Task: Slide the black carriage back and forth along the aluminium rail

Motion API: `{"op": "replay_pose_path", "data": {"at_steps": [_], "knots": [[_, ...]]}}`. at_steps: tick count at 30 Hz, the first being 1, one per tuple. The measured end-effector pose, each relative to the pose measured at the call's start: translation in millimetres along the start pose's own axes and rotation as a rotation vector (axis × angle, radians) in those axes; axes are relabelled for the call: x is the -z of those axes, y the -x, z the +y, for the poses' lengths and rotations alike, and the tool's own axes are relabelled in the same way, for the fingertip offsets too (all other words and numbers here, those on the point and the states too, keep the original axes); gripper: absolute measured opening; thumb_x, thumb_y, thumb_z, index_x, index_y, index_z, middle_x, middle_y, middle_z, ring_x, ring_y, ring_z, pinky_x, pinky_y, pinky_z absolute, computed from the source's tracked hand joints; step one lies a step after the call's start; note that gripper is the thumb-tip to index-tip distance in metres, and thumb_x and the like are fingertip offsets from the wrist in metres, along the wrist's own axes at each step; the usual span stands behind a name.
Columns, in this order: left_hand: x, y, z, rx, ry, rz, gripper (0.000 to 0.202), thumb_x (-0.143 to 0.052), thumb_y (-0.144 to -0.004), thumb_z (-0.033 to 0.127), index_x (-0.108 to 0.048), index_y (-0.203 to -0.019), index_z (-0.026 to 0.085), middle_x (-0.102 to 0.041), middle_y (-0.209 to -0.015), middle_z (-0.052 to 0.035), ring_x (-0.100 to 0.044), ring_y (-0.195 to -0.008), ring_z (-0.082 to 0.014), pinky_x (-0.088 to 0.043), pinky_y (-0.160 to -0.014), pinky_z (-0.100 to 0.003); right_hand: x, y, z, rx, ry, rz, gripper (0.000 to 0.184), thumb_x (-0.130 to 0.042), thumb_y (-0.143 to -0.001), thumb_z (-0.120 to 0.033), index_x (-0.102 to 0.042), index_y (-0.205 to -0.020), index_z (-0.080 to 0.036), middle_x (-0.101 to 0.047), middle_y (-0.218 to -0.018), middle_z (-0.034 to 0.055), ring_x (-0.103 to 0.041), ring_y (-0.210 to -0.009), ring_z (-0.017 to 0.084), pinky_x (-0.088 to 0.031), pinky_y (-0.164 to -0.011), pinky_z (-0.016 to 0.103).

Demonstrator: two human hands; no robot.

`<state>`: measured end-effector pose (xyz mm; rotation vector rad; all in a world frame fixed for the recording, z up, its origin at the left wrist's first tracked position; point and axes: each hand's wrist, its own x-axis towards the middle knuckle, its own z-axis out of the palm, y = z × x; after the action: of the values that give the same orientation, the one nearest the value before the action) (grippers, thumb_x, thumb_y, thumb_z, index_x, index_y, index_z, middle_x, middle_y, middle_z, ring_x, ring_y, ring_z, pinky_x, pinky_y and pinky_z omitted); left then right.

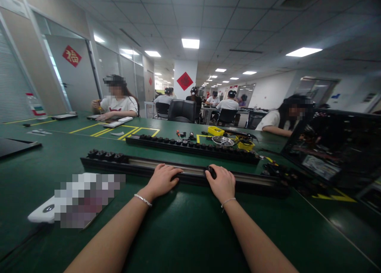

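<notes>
Two hands meet on the long black rail (193, 172) in the head view. Our left hand (162, 180) lies flat and loose on it, while our right hand (222, 182) pinches a small black clip (211, 171) at its channel. We judge the clip could tip askew if the unclamped rail slides on the green table (184, 225).

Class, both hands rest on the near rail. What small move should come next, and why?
Probably press the small black piece under the right hand down into the rail, with the left hand steadying it. Similar pieces already sit at its left end, and most of it is bare.
</notes>
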<state>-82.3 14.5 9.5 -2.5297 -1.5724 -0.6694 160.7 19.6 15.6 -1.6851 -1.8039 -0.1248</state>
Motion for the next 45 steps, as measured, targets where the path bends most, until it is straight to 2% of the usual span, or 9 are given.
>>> {"op": "replay_pose_path", "data": {"at_steps": [14, 28, 39, 45], "knots": [[0.7, -0.8, 1.1, 0.007, -0.001, -0.011, 0.033, -0.048, -0.082, 0.034, -0.055, -0.115, 0.035, -0.065, -0.110, 0.0009, -0.054, -0.104, -0.0192, -0.026, -0.101, -0.044, 3.2, -1.4, 2.7, 0.007, -0.005, -0.012, 0.033, -0.044, -0.083, -0.042, -0.062, -0.104, -0.024, -0.066, -0.103, 0.0049, -0.055, -0.102, 0.023, -0.035, -0.086, 0.036], [0.1, -0.6, -0.1, 0.005, 0.003, -0.014, 0.034, -0.048, -0.082, 0.034, -0.053, -0.116, 0.035, -0.064, -0.111, 0.0016, -0.054, -0.105, -0.0195, -0.026, -0.101, -0.044, 3.3, -1.4, 3.7, -0.006, 0.010, -0.034, 0.033, -0.044, -0.083, -0.040, -0.061, -0.105, -0.023, -0.064, -0.108, 0.0060, -0.052, -0.109, 0.024, -0.034, -0.090, 0.037], [-0.7, -0.2, -0.8, -0.001, -0.003, -0.010, 0.034, -0.049, -0.082, 0.034, -0.053, -0.116, 0.036, -0.064, -0.111, 0.0019, -0.053, -0.105, -0.0193, -0.025, -0.101, -0.044, 0.7, -2.8, 5.3, -0.011, 0.016, -0.019, 0.032, -0.045, -0.082, -0.038, -0.061, -0.104, -0.022, -0.066, -0.105, 0.0051, -0.055, -0.104, 0.021, -0.035, -0.087, 0.033], [-0.7, -0.4, -0.7, -0.004, 0.000, -0.007, 0.034, -0.049, -0.082, 0.033, -0.053, -0.116, 0.036, -0.064, -0.111, 0.0019, -0.054, -0.105, -0.0193, -0.025, -0.101, -0.044, 1.6, -1.9, 3.5, -0.024, 0.005, -0.019, 0.031, -0.045, -0.081, -0.038, -0.062, -0.103, -0.022, -0.066, -0.104, 0.0054, -0.054, -0.103, 0.022, -0.033, -0.089, 0.035]]}}
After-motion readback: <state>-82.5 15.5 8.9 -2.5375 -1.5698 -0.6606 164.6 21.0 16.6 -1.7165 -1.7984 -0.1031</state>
